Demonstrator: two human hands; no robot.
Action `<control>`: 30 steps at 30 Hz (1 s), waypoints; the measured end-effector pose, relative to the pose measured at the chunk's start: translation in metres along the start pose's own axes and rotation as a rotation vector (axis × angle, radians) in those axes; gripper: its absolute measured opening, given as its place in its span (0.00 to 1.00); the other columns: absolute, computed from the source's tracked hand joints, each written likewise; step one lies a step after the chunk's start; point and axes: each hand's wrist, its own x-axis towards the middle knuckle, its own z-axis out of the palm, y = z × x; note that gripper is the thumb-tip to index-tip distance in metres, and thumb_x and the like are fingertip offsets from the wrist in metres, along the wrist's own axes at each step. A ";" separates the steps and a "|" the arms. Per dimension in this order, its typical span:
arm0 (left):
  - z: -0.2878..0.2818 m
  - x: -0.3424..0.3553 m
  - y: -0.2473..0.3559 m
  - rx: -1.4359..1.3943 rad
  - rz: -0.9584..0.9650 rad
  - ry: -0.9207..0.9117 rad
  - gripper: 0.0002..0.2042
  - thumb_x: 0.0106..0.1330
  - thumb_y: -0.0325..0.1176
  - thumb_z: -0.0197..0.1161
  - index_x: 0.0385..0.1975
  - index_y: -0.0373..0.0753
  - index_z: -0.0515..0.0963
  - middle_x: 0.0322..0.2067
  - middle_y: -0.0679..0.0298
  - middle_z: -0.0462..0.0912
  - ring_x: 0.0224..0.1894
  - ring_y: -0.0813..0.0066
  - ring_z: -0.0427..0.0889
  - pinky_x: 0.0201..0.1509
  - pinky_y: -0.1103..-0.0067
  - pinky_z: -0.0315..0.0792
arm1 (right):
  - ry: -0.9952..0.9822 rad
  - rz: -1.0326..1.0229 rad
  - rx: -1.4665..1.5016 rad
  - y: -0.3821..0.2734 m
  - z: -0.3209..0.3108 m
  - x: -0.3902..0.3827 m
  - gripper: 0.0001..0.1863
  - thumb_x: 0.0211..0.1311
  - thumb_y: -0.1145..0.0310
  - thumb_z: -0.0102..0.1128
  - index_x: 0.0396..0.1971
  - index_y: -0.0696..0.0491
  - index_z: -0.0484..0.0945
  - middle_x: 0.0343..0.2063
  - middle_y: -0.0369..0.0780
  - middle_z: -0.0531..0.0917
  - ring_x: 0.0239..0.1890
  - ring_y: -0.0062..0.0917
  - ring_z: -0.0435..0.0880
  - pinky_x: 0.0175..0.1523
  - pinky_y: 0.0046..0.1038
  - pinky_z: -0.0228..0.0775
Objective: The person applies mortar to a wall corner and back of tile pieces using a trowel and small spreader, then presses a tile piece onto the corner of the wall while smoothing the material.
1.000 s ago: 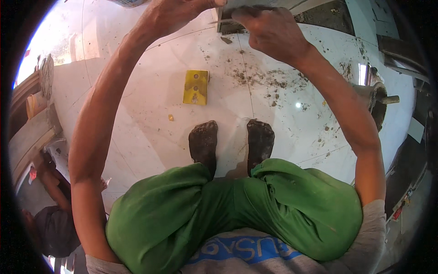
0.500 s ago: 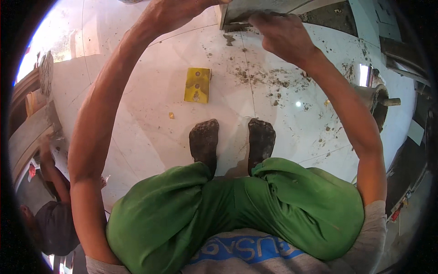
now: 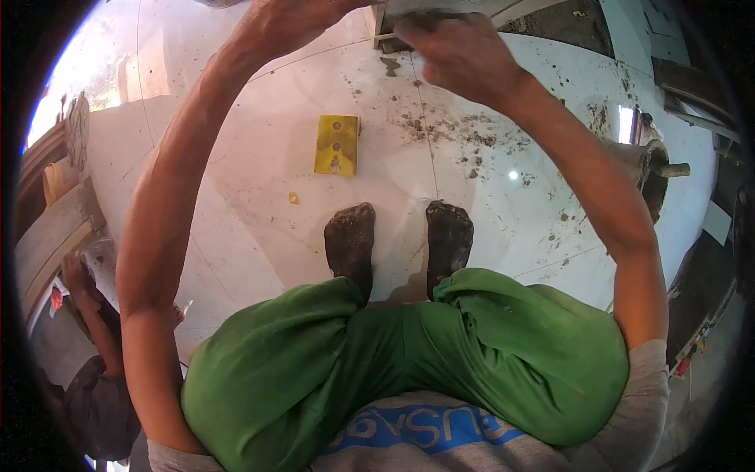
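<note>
At the upper edge of the head view, my left hand (image 3: 322,11) reaches to the corner of a grey panel-like piece (image 3: 399,9). The picture's edge cuts off most of its fingers, so its grip does not show. My right hand (image 3: 464,61) is at the same piece, its fingers curled together and slightly blurred against the dark lower edge. Whatever those fingers hold, if anything, I cannot make out. Closer to my feet, a yellow block (image 3: 336,145) with three round marks lies on the pale tiled floor (image 3: 259,157).
Dark crumbs of mortar or dirt (image 3: 480,140) are scattered over the tiles. On the right lies a bucket-like container (image 3: 651,169) with a stick-like handle. Dark boards (image 3: 692,82) lie beyond it. Another person (image 3: 98,401) works at the far left beside curved wooden pieces (image 3: 59,220).
My right hand has moved left along the panel's lower edge, closer to my left hand. The other person's arm has shifted a little lower in the picture.
</note>
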 end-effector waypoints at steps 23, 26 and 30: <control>0.003 0.002 0.000 0.060 0.077 0.018 0.50 0.72 0.41 0.73 0.84 0.42 0.43 0.75 0.38 0.65 0.62 0.54 0.86 0.62 0.62 0.86 | -0.164 -0.051 0.090 0.009 0.030 0.010 0.16 0.59 0.72 0.64 0.48 0.57 0.81 0.37 0.46 0.90 0.37 0.39 0.92 0.43 0.39 0.83; 0.003 -0.002 0.014 0.026 -0.014 -0.002 0.50 0.72 0.43 0.73 0.85 0.44 0.43 0.75 0.38 0.66 0.59 0.54 0.88 0.62 0.62 0.86 | -0.094 -0.111 -0.106 0.008 0.029 -0.001 0.14 0.58 0.69 0.66 0.45 0.55 0.81 0.32 0.44 0.89 0.36 0.36 0.92 0.42 0.40 0.82; 0.003 -0.005 0.011 -0.004 -0.011 0.023 0.50 0.72 0.44 0.73 0.85 0.45 0.44 0.75 0.38 0.67 0.57 0.54 0.89 0.62 0.61 0.85 | -0.194 -0.023 -0.014 0.001 0.018 0.009 0.15 0.58 0.64 0.67 0.44 0.54 0.82 0.31 0.42 0.89 0.36 0.35 0.91 0.45 0.42 0.81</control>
